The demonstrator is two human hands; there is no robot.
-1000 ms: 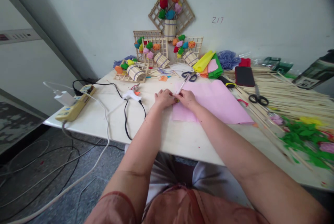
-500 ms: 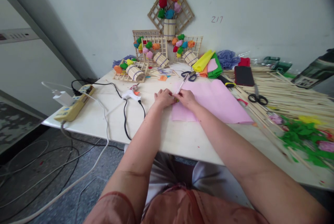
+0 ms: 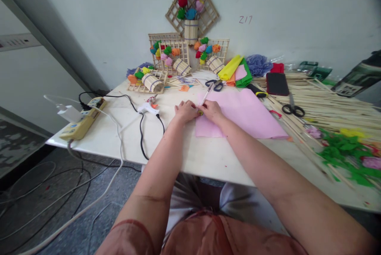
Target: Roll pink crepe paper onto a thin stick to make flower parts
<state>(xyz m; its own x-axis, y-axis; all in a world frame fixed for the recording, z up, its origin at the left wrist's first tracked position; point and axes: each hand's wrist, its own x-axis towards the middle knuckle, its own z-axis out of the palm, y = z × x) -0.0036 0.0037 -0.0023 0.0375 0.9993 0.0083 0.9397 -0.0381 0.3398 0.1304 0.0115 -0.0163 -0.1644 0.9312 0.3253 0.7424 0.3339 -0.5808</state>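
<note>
Between your two hands, at the left edge of the pink paper sheet (image 3: 244, 114), you pinch a thin wooden stick (image 3: 205, 98) with a small yellow piece at its lower end. Your left hand (image 3: 185, 111) and right hand (image 3: 212, 110) both have the fingers closed around that end, and the stick points away from you toward the scissors (image 3: 214, 85). Two pairs of scissors lie on the table (image 3: 208, 156), the second pair (image 3: 293, 109) beside the black phone (image 3: 277, 83). One glue gun (image 3: 149, 106) rests left of your hands.
</note>
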